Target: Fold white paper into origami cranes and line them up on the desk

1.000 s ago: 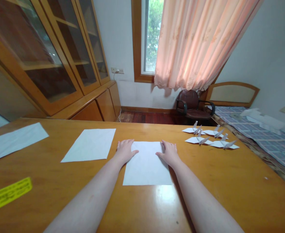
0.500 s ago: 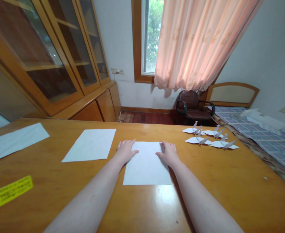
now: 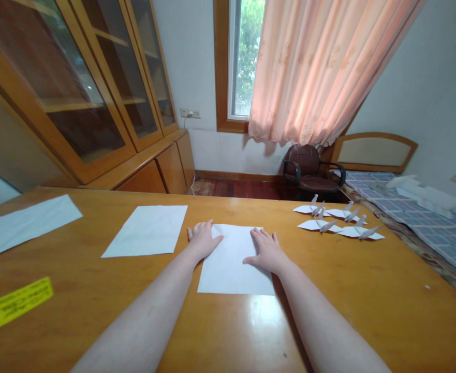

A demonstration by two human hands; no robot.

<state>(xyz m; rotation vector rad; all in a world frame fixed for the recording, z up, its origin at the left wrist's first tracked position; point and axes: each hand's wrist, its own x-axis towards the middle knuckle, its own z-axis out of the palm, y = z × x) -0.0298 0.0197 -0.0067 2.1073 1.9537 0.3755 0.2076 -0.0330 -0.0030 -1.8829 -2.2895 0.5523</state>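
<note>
Paper [image 3: 231, 267] lay between my hands, nearly flat on the table [image 3: 220, 336], its near edge closer to me than either palm. My left hand [image 3: 204, 241] was open over its far left corner, fingers slightly curled, thumb laid inward. My right hand [image 3: 265, 251] was open too, fingers spread over the far right part, thumb reaching in toward the middle. Neither gripped anything; how hard they pressed I couldn't tell.

The far edge showed a slight ripple beside my left fingers. Pushing the hands toward each other could, I judged, have buckled the paper there and left a stray crease. The table was glossy, so uneven pressure might have made the paper swivel. Lifting only one hand might have let that side drift.

Beyond my right hand and further right stood four cranes [image 3: 318, 225], bunched close; a wide swing of that hand could have knocked or crushed them. Left of my left hand lay a second sheet [image 3: 147, 231], with a third sheet [image 3: 29, 225] well beyond it. A sweep of my left forearm might have dragged the nearer one askew.
</note>
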